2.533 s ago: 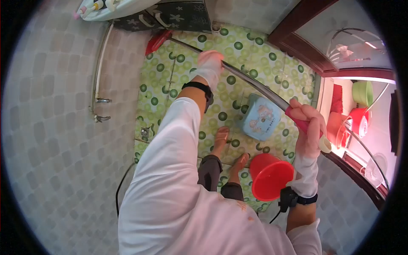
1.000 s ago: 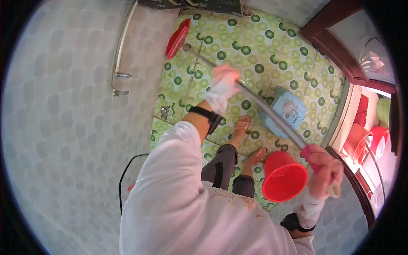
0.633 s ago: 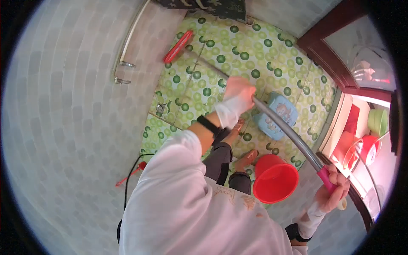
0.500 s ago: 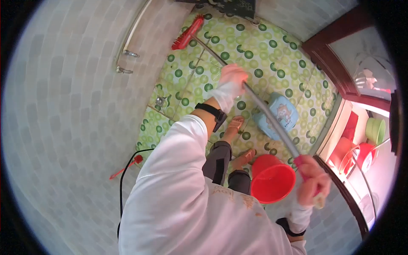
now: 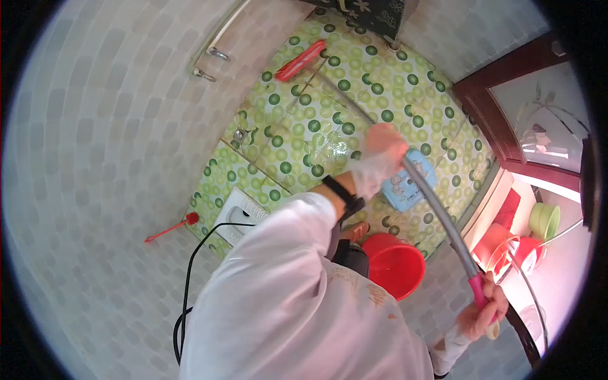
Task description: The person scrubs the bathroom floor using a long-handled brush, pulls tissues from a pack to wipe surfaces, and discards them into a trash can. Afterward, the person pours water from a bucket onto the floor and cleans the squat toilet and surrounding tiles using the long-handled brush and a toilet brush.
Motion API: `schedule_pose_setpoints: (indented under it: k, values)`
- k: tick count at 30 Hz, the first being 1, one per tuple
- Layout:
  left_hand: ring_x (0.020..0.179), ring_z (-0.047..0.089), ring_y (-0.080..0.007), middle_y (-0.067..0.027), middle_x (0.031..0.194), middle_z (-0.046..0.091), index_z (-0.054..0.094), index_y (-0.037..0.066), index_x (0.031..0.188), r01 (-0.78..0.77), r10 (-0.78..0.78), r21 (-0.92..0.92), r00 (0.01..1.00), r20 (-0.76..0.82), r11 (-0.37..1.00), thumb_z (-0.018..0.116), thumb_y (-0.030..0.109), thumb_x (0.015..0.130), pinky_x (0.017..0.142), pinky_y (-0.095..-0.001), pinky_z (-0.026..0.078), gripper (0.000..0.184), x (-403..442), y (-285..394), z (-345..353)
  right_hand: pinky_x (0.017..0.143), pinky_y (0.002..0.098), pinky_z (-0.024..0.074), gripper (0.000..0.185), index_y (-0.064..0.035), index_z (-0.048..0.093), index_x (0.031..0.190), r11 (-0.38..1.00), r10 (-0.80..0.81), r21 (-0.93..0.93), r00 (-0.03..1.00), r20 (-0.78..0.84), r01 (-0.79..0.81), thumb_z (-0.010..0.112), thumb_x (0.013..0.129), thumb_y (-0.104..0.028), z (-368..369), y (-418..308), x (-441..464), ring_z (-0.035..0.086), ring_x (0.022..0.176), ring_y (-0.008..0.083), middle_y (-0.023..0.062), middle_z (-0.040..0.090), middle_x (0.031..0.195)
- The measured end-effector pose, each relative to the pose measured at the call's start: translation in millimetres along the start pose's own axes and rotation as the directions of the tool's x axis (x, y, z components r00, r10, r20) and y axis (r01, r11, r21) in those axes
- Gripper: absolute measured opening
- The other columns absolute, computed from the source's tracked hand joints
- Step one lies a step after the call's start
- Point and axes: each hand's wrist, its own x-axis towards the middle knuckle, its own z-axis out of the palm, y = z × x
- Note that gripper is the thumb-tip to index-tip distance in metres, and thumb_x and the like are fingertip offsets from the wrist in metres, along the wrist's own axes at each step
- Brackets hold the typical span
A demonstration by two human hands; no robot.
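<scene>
1. Far to the left of the light-blue stool [image 5: 403, 190], and lower than it in the view, a small red brush [image 5: 171, 228] slants with its bushy end toward the stool. Just right of that brush, a black cable [image 5: 188, 278] loops down.
2. Upper left of the stool, well apart, two metal taps [image 5: 212, 63] stick out from the tiled wall. Nearer, left of the stool, are a floor drain [image 5: 240, 135] and, lower, a white ribbed squat toilet [image 5: 254, 206], partly covered by the sleeve.
3. Also upper left of the stool is the red head of the long-handled brush [image 5: 301, 60], at the green-patterned floor; whether it presses down, I cannot tell.
4. At the stool's upper left edge in the view, the left hand [image 5: 384, 144] is closed round the brush's grey pole [image 5: 440, 215], back of the hand up; blur hides the separate fingers.
5. The pole passes in front of the stool, slanting down to the right. Below the stool, near but apart, stands a red bucket [image 5: 379, 244].
6. Lower right of the stool, the right hand [image 5: 486, 309] is curled round the pink grip [image 5: 477, 289], with a cream end cap [image 5: 493, 330] showing past it.
7. Upper right of the stool is a dark-red door frame [image 5: 487, 117]; farther right, a green basin [image 5: 544, 221].
</scene>
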Motion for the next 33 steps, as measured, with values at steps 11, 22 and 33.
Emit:
schedule_pose_setpoints:
  k: [11, 22, 33]
  values:
    - [0.066, 0.055, -0.0277, -0.0037, 0.058, 0.054, 0.053, 0.015, 0.053, 0.053, -0.058, 0.097, 0.997, 0.059, 0.994, 0.071, 0.019, 0.045, 0.062, -0.0402, 0.043, 0.02, -80.8, -41.3, -21.4, 0.087, 0.0483, 0.0486, 0.014, 0.0023, 0.051, 0.091, 0.96, 0.048, -0.264, 0.88, 0.473, 0.09, 0.048, 0.077, 0.004, 49.7, 2.5, -14.8, 0.063, 0.093, 0.0366, 0.021, 0.065, 0.088]
    - [0.074, 0.057, -0.029, -0.0066, 0.065, 0.057, 0.062, 0.013, 0.062, 0.075, -0.093, -0.132, 0.987, -0.135, 0.988, 0.072, 0.019, 0.048, 0.067, -0.0414, 0.043, 0.018, -24.6, 94.7, -4.4, 0.099, 0.0528, 0.0398, 0.03, 0.0011, 0.054, 0.104, 0.993, -0.086, -0.035, 0.905, 0.417, 0.111, 0.044, 0.096, -0.026, -81.1, -78.9, 26.1, 0.055, 0.109, 0.0345, 0.0229, 0.061, 0.099]
    - [0.07, 0.057, -0.0309, -0.0082, 0.062, 0.056, 0.058, 0.012, 0.054, 0.261, -0.255, -0.174, 0.965, 0.053, 0.95, 0.07, 0.02, 0.052, 0.063, -0.0417, 0.044, 0.015, -87.5, 132.3, 3.6, 0.08, 0.0437, 0.0502, 0.028, 0.0025, 0.056, 0.098, 0.991, -0.031, -0.125, 0.98, 0.199, 0.057, 0.042, 0.093, -0.022, -113.7, -79.7, -8.0, 0.06, 0.087, 0.0296, 0.0196, 0.062, 0.09]
